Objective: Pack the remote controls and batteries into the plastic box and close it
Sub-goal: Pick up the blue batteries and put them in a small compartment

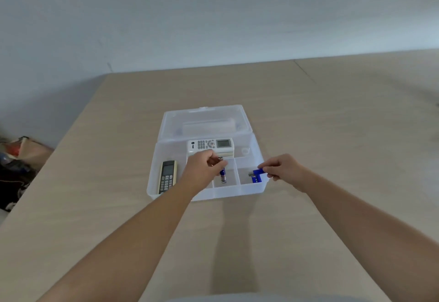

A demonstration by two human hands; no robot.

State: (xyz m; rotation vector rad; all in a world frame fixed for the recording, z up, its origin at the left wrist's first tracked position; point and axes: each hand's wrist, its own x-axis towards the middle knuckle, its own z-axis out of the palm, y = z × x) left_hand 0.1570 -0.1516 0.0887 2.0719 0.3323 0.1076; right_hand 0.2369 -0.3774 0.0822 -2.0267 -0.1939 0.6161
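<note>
No writing is legible on the remotes (210, 146) or blue batteries (258, 172).

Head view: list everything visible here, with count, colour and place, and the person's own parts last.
plastic box: 1, clear, table centre, lid open toward the wall
white remote: 1, white with grey screen, back compartment; seems to lie on another pale remote
dark remote: 1, black with cream edge, left compartment
batteries: blue; one held by the left hand over the middle front compartment, possibly another under it; one pinched by the right hand over the right front compartment, another lying below it
table: 1, light wood
clutter: dark and orange items, floor at far left, blurred
left hand: closed on a battery
right hand: pinching a battery
</note>
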